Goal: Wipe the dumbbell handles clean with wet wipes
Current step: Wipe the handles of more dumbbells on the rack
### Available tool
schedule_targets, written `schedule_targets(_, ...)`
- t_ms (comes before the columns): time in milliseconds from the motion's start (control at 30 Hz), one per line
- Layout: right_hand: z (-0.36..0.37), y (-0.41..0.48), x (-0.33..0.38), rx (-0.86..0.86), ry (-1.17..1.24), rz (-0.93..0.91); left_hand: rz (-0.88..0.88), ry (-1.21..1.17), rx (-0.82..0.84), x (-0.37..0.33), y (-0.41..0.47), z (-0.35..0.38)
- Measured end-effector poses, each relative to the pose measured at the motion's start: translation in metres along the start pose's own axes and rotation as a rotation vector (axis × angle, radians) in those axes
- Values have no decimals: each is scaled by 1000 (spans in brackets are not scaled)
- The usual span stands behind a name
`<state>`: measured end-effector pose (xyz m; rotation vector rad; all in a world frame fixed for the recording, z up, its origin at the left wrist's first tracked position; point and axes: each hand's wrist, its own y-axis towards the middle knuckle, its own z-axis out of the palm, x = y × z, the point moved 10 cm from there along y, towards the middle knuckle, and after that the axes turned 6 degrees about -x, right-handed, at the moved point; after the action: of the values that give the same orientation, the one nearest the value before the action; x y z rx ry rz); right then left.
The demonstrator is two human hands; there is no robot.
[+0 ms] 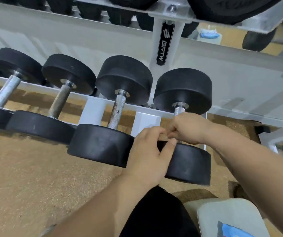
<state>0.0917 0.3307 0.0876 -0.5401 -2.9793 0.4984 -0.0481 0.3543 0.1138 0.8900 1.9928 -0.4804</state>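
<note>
At the rightmost dumbbell (190, 161), right hand (188, 128) curls round the handle (179, 111); left hand (150, 151) meets it, grip unclear.

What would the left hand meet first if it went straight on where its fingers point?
The left hand would probably meet the right hand, curled on the rightmost dumbbell's handle; depth unclear.
</note>
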Motion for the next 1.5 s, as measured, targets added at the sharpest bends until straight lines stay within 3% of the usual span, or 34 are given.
schedule_targets(67, -16, 5, 9, -82, 88, -15, 140, -42, -71, -8, -2, -41)
schedule_targets(167, -51, 19, 27, -319, 493, 16, 345, 101, -320, -7, -3, -111)
schedule_targets(267, -67, 37, 58, -420, 748, 27, 269, 220, -419, 33, 15, -155)
schedule_targets(467, -58, 81, 86, -338, 699, 73, 72, 88, -241, 102, 47, -165)
schedule_targets(700, -64, 90, 74, -463, 781, 309, -197, -183, -54, 137, 81, -152)
schedule_targets(867, -59, 77, 79, -454, 822, 426, -162, -170, 44, 146, 85, -139)
schedule_targets(1133, -61, 89, 70, -542, 822, 430, -31, -154, 127, 140, 92, -132)
schedule_targets(1267, -47, 106, 71, -483, 805, 407, -4, -191, 140, 140, 93, -131)
schedule_targets(1500, -35, 107, 82, -493, 795, 414, -87, -193, 154, 140, 91, -130)
